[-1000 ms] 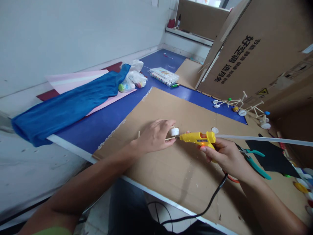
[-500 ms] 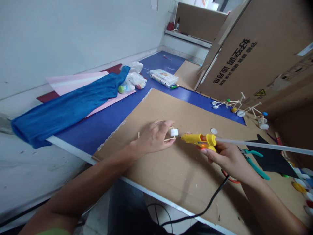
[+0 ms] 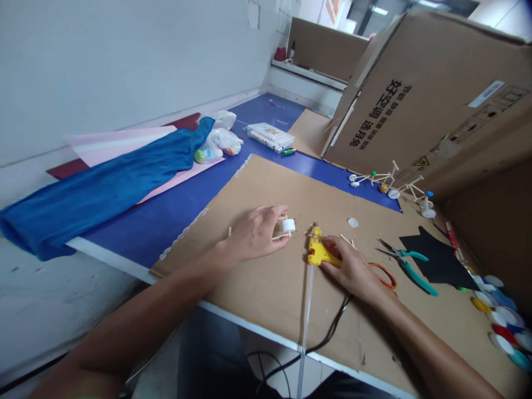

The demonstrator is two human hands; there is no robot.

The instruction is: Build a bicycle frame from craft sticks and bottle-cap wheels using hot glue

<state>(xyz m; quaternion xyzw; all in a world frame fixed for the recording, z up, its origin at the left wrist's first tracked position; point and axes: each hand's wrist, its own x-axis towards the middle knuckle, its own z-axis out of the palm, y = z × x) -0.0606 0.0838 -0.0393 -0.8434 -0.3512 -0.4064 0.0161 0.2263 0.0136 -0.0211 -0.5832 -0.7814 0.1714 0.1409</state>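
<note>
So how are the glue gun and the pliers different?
The glue gun is yellow; the pliers have teal handles. The right hand holds the glue gun, while the pliers lie untouched. A clear stick pokes from the glue gun's back; the pliers have none. Both have colourful handles.

Glue gun (image 3: 316,252): we have swung it from facing the white cylinder (image 3: 288,225) to pointing away from us, with more space between them.
Glue stick (image 3: 307,310): trails toward us instead of rightward.
Right hand (image 3: 351,266): we have brought it left.
Pliers (image 3: 409,270): tips uncovered, as are thin sticks (image 3: 346,239) nearby.
</note>
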